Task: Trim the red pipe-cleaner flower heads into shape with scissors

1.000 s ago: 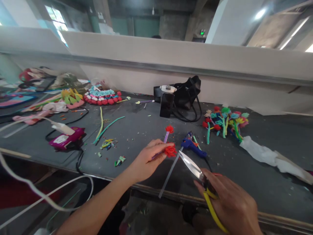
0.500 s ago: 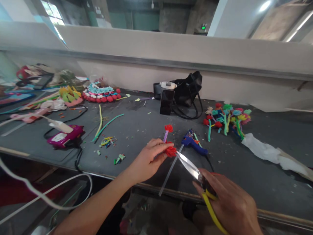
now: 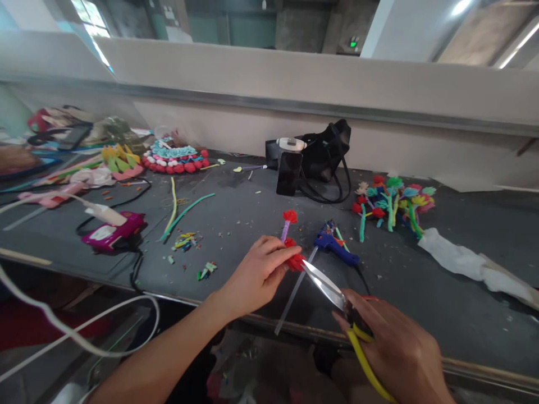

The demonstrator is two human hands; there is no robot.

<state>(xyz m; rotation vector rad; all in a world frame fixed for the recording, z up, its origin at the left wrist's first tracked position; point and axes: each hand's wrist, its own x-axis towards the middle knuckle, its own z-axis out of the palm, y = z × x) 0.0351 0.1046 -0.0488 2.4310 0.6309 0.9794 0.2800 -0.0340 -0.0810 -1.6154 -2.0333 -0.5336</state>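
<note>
My left hand (image 3: 256, 274) pinches a red pipe-cleaner flower (image 3: 296, 262) above the front part of the table. Beyond its fingers, a purple fuzzy stem (image 3: 285, 230) sticks up with a second red flower (image 3: 290, 216) at its end. My right hand (image 3: 398, 342) is closed round the yellow handles of a pair of scissors (image 3: 325, 285). The blade tips touch or nearly touch the right side of the nearer flower; the blades look almost closed. A blue glue gun (image 3: 337, 248) lies just behind the scissors, a clear glue stick (image 3: 290, 300) running from it toward the table edge.
Colourful fuzzy flowers (image 3: 391, 202) lie at the right beside a white wrapped bundle (image 3: 455, 258). A phone (image 3: 288, 174) leans before a black bag (image 3: 328, 151). At left are a magenta power socket (image 3: 113, 233), cut scraps (image 3: 187, 241) and another person's hand (image 3: 14, 159).
My hands and the scissors stay almost in place at the red flower, with the blades slightly closer to it. Another person's hand has come into view at the far left.
</note>
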